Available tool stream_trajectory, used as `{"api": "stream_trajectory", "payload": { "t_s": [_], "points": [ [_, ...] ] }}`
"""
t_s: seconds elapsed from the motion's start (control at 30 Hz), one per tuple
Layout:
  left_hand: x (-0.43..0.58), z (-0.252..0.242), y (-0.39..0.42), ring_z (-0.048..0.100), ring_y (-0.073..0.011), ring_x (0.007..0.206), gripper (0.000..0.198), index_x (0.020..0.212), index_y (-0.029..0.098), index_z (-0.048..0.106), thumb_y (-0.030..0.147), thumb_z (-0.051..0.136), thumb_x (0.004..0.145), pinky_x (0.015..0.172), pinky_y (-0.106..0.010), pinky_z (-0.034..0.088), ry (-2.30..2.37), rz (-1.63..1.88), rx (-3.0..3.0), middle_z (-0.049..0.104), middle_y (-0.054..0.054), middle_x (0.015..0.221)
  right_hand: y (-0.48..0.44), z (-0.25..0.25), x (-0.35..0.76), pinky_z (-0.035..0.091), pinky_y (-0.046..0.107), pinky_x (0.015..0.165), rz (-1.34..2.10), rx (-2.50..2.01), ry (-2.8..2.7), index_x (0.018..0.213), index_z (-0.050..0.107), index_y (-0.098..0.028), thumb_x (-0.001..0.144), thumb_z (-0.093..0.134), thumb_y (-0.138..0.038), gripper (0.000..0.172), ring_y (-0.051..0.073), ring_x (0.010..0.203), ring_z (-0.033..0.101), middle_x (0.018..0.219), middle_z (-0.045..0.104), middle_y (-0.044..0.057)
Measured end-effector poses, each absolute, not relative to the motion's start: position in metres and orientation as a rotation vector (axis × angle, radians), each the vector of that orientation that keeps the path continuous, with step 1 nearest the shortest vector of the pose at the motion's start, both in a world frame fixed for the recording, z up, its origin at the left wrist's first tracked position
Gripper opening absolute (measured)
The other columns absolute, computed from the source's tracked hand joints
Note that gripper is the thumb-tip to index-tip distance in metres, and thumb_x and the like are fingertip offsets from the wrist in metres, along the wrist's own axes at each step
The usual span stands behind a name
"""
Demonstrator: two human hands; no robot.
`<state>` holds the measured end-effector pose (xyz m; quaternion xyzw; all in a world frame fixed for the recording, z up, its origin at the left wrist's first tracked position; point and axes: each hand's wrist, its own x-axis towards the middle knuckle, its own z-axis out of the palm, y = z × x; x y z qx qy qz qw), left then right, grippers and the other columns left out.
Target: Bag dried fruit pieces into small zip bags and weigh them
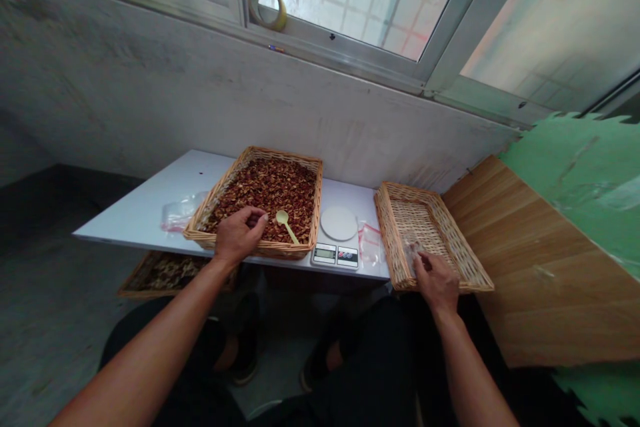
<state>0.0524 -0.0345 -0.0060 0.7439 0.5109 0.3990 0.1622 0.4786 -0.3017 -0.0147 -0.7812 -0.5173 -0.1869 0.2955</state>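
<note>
My left hand [241, 233] is over the front rim of a wicker basket [319, 203] filled with brown shelled nut pieces [273, 187]. Its fingers are curled together; whatever they hold, if anything, is hidden. A pale yellow spoon [287, 225] lies on the nut pieces, to the right of that hand. Over the front left part of a second wicker basket [440, 223], my right hand [437, 277] pinches a small clear plastic bag [412, 251]; its contents are too small to make out. A white kitchen scale [339, 230] stands between the two baskets.
Clear zip bags [370, 243] lie right of the scale, and more plastic bags [181, 213] lie left of the nut basket. Another basket [165, 273] sits below the white table [145, 203]. A wooden board [545, 267] stands at the right; a tape roll [267, 5] rests on the window ledge.
</note>
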Motion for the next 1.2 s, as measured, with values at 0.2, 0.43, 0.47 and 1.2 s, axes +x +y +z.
{"api": "stream_trajectory", "payload": {
  "t_s": [0.2,0.43,0.47,1.2],
  "points": [
    [0.053,-0.008,-0.034,0.07,-0.0188,0.072,0.028,0.093,0.022,0.073,0.045,0.059,0.087,0.07,-0.026,0.05,1.473,1.131,2.151,0.076,-0.001,0.081,-0.276,-0.022,0.398,0.051,0.036,0.092,-0.232,-2.013,-1.64,0.124,0.066,-0.019,0.099,0.051,-0.032,0.033,0.024,0.1,0.066,0.112,0.071,0.012],
    [0.052,-0.008,-0.035,0.07,-0.0183,0.071,0.028,0.094,0.021,0.073,0.043,0.057,0.088,0.07,-0.026,0.05,1.443,1.128,2.186,0.076,-0.002,0.082,-0.279,-0.079,0.373,0.05,0.041,0.096,-0.218,-2.3,-1.605,0.148,0.048,-0.017,0.085,0.066,-0.021,0.065,0.031,0.113,0.062,0.124,0.067,0.016],
    [0.052,-0.008,-0.036,0.069,-0.0182,0.071,0.028,0.094,0.021,0.073,0.043,0.057,0.088,0.07,-0.026,0.05,1.438,1.131,2.19,0.076,-0.002,0.083,-0.283,-0.087,0.375,0.05,0.039,0.095,-0.221,-2.306,-1.582,0.146,0.05,-0.018,0.088,0.064,-0.02,0.061,0.029,0.111,0.064,0.123,0.068,0.015],
    [0.067,0.004,-0.083,0.069,-0.0222,0.09,0.03,0.094,0.02,0.074,0.046,0.06,0.089,0.087,-0.033,0.051,1.214,1.233,2.053,0.076,-0.007,0.097,-0.3,-0.049,0.318,0.058,0.04,0.082,0.327,-1.565,-0.613,0.102,0.068,-0.019,0.092,0.063,-0.053,0.035,0.027,0.096,0.072,0.104,0.075,0.011]
  ]
}}
